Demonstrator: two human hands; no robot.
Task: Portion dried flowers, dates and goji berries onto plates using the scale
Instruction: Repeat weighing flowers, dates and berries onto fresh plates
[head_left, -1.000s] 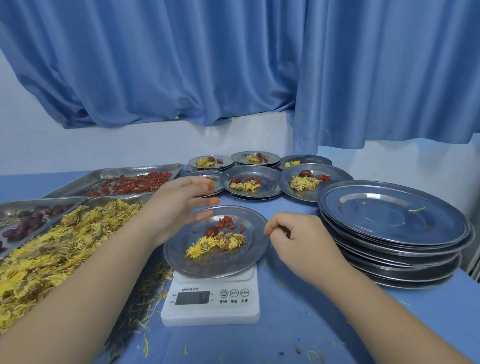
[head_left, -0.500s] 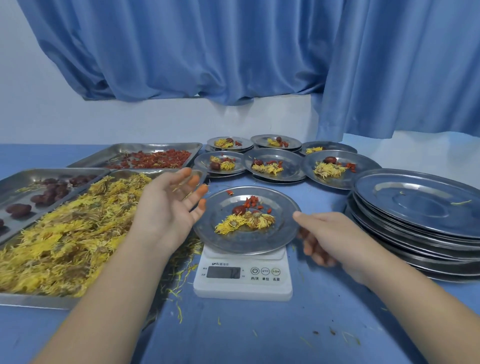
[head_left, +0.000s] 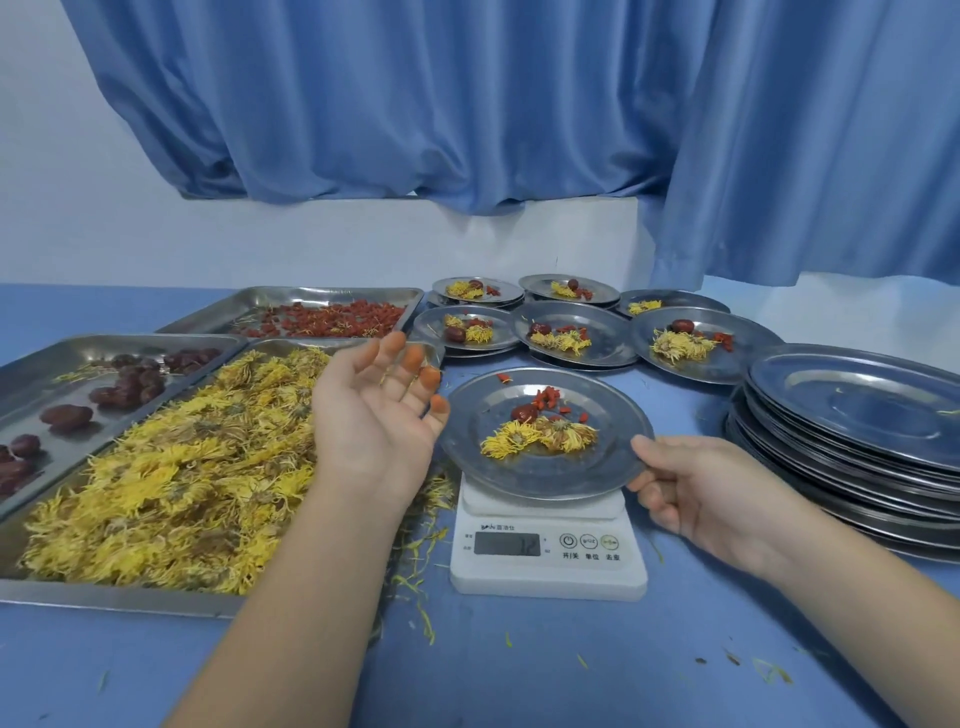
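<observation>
A steel plate (head_left: 582, 473) sits on the white scale (head_left: 548, 553) and carries yellow dried flowers (head_left: 540, 439), one date and several red goji berries. My right hand (head_left: 696, 493) pinches the plate's right rim, thumb on top and fingers beneath. My left hand (head_left: 382, 410) hovers palm-up just left of the plate, fingers relaxed and holding nothing. Left of the scale lie a tray of dried flowers (head_left: 171, 467), a tray of dates (head_left: 78, 395) and a tray of goji berries (head_left: 332, 317).
Several filled plates (head_left: 571, 335) stand behind the scale. A stack of bare steel plates (head_left: 857, 431) rises at the right. Loose petals litter the blue table (head_left: 519, 665) near the scale. Blue curtains hang over a white wall behind.
My right hand moved in and took hold of the plate's right rim. My left hand turned palm-up beside the plate's left edge. The camera view tilted up.
</observation>
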